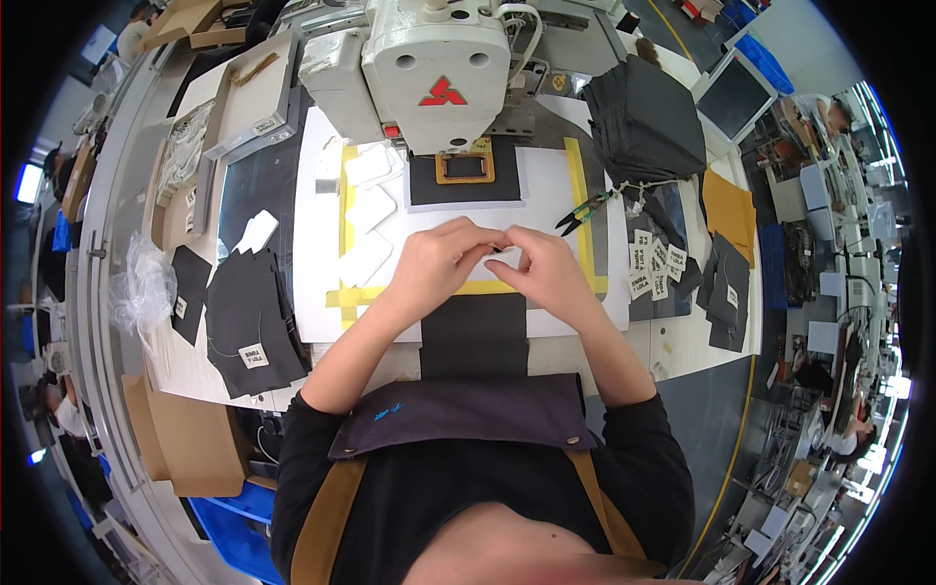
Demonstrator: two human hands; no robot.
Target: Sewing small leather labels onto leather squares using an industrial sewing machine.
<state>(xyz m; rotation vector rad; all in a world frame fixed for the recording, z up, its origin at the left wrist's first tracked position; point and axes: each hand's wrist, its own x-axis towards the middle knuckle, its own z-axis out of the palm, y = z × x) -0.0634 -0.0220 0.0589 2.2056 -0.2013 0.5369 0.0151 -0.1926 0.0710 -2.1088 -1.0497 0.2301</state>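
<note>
Fingertips nearly meeting, my left hand and my right hand pinch a small white piece between them. A tiny dark spot shows at its upper edge; whether the piece is a label or a card I cannot tell. Both hands are above the white work plate, close to its front strip of yellow tape. Beyond them, a black fabric panel lies under the yellow clamp frame of a white sewing machine. Below my hands, a black fabric strip runs toward my apron.
Several white cards lie on the plate's left side. Green-handled thread snips rest at right, near loose printed labels and a black fabric stack. More black pieces and an open box are at left.
</note>
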